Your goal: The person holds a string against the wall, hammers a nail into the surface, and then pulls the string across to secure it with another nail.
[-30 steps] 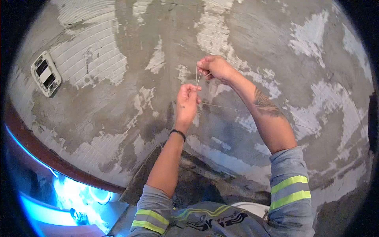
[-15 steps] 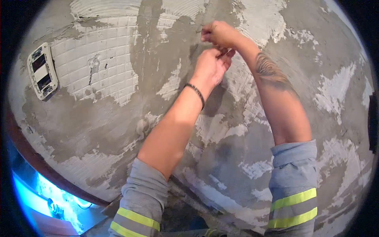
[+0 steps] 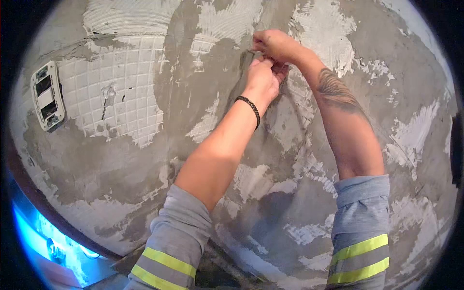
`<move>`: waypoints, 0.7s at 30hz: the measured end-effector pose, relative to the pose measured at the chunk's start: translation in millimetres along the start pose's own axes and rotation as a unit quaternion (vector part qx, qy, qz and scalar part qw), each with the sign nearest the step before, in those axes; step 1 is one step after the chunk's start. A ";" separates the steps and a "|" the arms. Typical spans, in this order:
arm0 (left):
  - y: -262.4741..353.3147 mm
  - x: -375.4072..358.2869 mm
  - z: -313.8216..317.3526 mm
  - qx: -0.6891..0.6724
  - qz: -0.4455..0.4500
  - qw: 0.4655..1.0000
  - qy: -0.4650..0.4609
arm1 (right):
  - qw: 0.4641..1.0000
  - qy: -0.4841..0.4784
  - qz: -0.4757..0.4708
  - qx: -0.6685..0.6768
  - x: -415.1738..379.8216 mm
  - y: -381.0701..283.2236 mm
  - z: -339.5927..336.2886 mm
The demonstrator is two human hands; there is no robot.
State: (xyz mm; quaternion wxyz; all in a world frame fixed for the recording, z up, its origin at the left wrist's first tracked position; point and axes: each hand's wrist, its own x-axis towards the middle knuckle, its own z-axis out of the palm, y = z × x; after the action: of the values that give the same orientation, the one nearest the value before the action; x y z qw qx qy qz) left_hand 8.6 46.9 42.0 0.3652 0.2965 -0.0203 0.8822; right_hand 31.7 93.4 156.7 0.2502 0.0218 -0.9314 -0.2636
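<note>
Up at the plastered wall (image 3: 203, 82), my left hand (image 3: 263, 79) and my right hand (image 3: 276, 44) are close together, the right one slightly higher and overlapping the left. The fingers of my right hand are bent into a pinch near the wall surface. My left hand's fingers are curled too, partly covered by the right hand. Whatever sits between the fingers is hidden or too small to name. A dark braided bracelet (image 3: 251, 107) circles my left wrist.
On the left, a white electrical box frame (image 3: 47, 96) with dark openings is set in the wall. Next to it lies a grid-scored white patch (image 3: 121, 82). A bright blue-lit area (image 3: 48, 241) with a round fitting shows at lower left, below a dark curved edge.
The view has shifted a little, so the wall box appears lower. Both hands sit slightly further right and lower in the view, still together with fingers curled.
</note>
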 end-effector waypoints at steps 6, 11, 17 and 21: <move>7.0 9.9 -12.3 0.009 0.000 1.000 0.007 | 0.998 -0.061 -0.017 -0.030 10.4 -2.5 6.5; 2.2 9.2 -10.9 0.051 0.003 0.998 0.034 | 0.992 -0.097 0.056 0.054 0.9 -6.9 -10.8; -3.2 5.5 -19.8 0.059 0.014 0.996 0.065 | 0.917 -0.224 0.329 -0.007 -55.2 -70.8 -58.8; 17.3 17.1 -28.4 0.060 0.008 0.997 0.055 | 0.979 0.009 0.202 -0.042 -89.9 -42.5 -6.7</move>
State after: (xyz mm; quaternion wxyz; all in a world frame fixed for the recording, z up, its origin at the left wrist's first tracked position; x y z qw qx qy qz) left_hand -26.7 52.2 30.9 0.3407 0.2684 0.0505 0.8996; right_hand 109.5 69.2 99.4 0.3069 -0.1746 -0.9026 -0.2463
